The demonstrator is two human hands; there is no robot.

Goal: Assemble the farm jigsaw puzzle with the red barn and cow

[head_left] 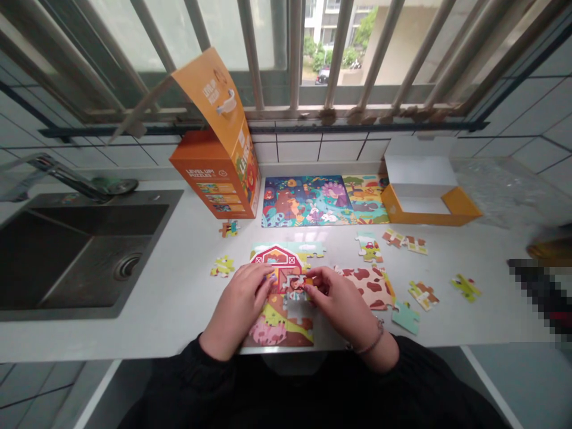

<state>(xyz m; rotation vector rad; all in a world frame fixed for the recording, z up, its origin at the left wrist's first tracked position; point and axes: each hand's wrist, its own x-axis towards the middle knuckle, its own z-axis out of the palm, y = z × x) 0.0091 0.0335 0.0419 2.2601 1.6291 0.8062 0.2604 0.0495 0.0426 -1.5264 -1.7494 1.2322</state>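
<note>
A partly joined farm puzzle (277,310) lies in front of me, showing a red barn at its far end and a pink pig at its near end. My left hand (243,298) lies over its left side, fingers stretched out on the barn area. Between the thumb and fingers of my right hand (337,298) is the edge of a puzzle piece (295,285) with a small figure on it, held at the barn's lower right. Just beyond my right wrist, a cow-patterned puzzle section (369,285) is partly covered by that hand.
Loose puzzle pieces (420,295) are scattered to the right; others (222,266) lie left. Behind are an orange puzzle box (214,179), finished puzzles (306,202) and an open yellow box (429,208). A sink (147,238) is at left, clear plastic (500,185) at right.
</note>
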